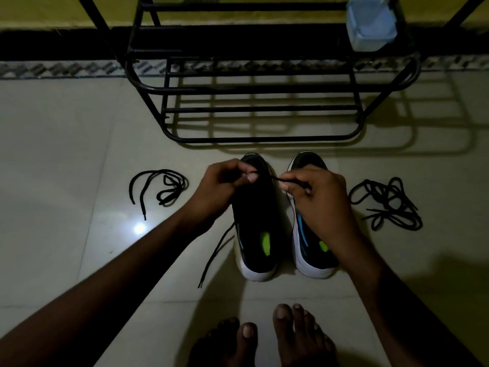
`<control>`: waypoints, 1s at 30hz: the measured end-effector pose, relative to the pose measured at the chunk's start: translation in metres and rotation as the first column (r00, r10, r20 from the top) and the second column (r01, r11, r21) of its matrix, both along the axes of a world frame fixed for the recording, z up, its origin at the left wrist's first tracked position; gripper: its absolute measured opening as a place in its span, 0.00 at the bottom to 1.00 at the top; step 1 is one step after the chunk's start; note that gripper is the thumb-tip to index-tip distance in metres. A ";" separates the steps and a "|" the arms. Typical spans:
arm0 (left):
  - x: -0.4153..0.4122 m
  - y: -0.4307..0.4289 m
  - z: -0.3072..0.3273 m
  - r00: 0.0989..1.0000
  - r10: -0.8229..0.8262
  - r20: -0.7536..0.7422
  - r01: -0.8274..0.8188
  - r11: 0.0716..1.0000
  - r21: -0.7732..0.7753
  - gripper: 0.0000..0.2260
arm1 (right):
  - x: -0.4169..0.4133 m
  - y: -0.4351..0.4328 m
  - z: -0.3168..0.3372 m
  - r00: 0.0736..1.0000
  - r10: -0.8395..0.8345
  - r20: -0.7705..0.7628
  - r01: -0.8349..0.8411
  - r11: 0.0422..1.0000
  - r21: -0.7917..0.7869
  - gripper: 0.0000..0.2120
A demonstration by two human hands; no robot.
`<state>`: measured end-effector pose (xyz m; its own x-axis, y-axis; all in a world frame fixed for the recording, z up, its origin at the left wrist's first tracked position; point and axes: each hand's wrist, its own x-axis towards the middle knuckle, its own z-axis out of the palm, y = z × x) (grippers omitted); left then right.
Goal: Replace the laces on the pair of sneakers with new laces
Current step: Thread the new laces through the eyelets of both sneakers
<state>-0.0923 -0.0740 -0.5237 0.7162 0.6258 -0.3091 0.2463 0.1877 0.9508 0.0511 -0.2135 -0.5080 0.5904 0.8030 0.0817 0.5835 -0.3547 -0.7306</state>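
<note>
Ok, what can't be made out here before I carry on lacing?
Head view only:
Eyelets of the left sneaker: black on black, dim, partly under the left hand pinching the lace.
Tongue of the right sneaker: hidden by the right hand.
The loose lace and lace pile on the floor: both black, old or new cannot be told.
The plastic box on the rack: blurred, top cut by the frame edge.

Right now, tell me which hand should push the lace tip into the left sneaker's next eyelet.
Right. The right hand pinches the lace close to its free tip, which points toward the left sneaker. The left hand pinches at that sneaker's upper, seemingly steadying it.
</note>
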 end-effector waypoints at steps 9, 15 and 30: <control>-0.020 0.019 -0.025 0.936 0.311 -0.162 -0.345 0.737 -0.581 0.06 | 0.007 -0.009 -0.005 0.998 0.066 -0.009 -0.066 0.962 -0.264 0.04; -0.017 0.012 -0.021 0.917 0.355 -0.183 -0.397 0.755 -0.522 0.06 | 0.013 -0.004 -0.004 0.996 0.057 0.070 -0.030 0.943 -0.331 0.07; -0.025 -0.041 -0.016 0.944 -0.007 -0.329 0.148 0.902 0.405 0.09 | 0.005 0.013 -0.010 0.787 -0.175 -0.592 0.214 0.977 -0.004 0.06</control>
